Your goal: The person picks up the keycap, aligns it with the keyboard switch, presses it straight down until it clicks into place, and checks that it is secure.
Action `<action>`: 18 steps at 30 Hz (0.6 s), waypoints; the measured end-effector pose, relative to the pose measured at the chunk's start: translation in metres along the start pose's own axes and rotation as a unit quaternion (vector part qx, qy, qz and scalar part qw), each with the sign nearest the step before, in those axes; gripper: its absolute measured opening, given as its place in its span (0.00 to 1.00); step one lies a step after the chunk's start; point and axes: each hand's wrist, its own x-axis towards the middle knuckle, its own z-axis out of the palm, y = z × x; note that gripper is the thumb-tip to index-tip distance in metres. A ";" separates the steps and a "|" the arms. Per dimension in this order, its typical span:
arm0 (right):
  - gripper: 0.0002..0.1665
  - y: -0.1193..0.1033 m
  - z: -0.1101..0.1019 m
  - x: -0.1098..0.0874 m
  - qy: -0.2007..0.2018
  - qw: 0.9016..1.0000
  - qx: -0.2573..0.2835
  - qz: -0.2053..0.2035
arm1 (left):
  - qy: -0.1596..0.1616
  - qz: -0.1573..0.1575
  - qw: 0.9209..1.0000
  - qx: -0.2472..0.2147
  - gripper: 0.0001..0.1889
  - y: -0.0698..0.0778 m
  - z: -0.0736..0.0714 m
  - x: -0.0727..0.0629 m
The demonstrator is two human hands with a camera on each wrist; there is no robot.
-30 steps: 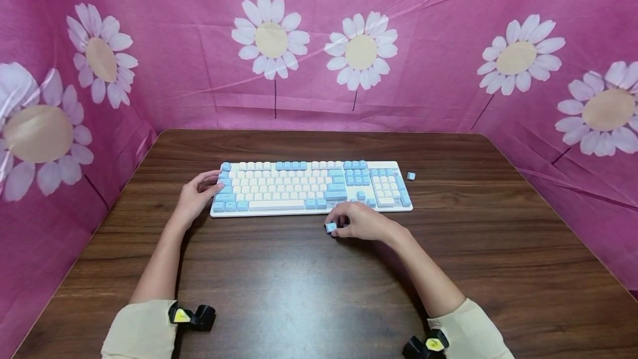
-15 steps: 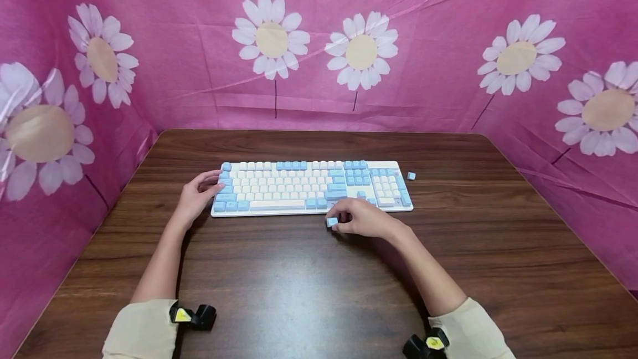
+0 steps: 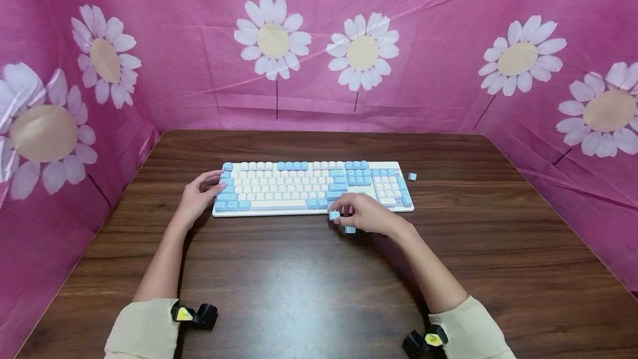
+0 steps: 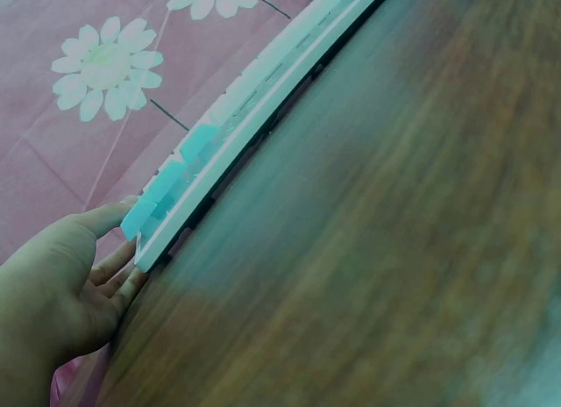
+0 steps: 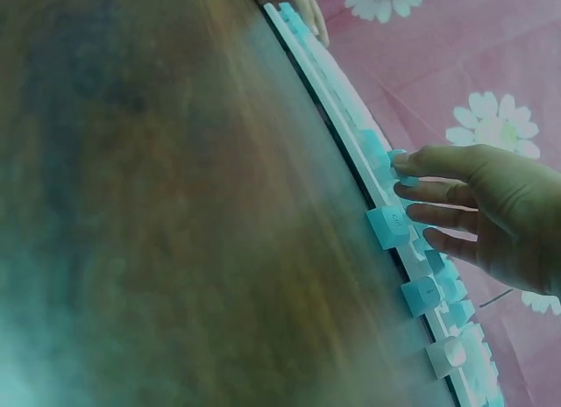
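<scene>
A white and light-blue keyboard (image 3: 279,189) lies crosswise on the table. My left hand (image 3: 196,199) holds its left end; in the left wrist view the thumb lies against a blue corner key and the other fingers meet the side edge. Over the keyboard's near edge, my right hand (image 3: 366,214) pinches a blue keycap (image 3: 334,215) at its fingertips. Just below that hand a second loose blue keycap (image 3: 350,230) shows. The right wrist view has several loose keycaps by the near edge, one a lettered blue keycap (image 5: 388,227). The hand hides part of the bottom key row.
Off the keyboard's right end lies another blue keycap (image 3: 412,177). The brown wooden table (image 3: 279,292) reaches back to a pink cloth (image 3: 438,104) printed with white daisies, which also hangs along both sides.
My right hand has brought the pinched keycap away from me, to the keyboard's near edge. A second keycap has come into sight below it. My left hand stays in place.
</scene>
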 end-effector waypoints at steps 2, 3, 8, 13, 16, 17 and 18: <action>0.12 0.000 -0.001 0.001 0.002 1.000 0.000 0.001 | 0.000 0.000 1.000 0.000 0.23 -0.001 0.000 0.000; 0.12 -0.001 -0.001 0.001 0.003 1.000 0.001 0.001 | 0.000 0.000 1.000 0.000 0.23 -0.001 0.000 0.000; 0.13 -0.001 -0.003 0.005 0.012 1.000 -0.004 0.005 | -0.001 -0.001 1.000 -0.001 0.23 -0.001 0.000 0.001; 0.13 -0.001 -0.005 0.008 0.016 1.000 -0.008 0.008 | 0.000 0.002 1.000 -0.003 0.23 -0.001 0.000 0.001; 0.13 0.000 -0.006 0.009 0.016 1.000 -0.009 0.014 | -0.001 0.004 1.000 -0.004 0.23 -0.001 0.000 0.001; 0.14 0.000 -0.007 0.010 0.017 1.000 -0.010 0.015 | -0.001 0.005 1.000 -0.003 0.23 -0.001 0.000 0.001; 0.14 0.001 -0.007 0.010 0.019 1.000 -0.013 0.017 | -0.001 0.004 1.000 -0.003 0.23 -0.001 0.000 0.001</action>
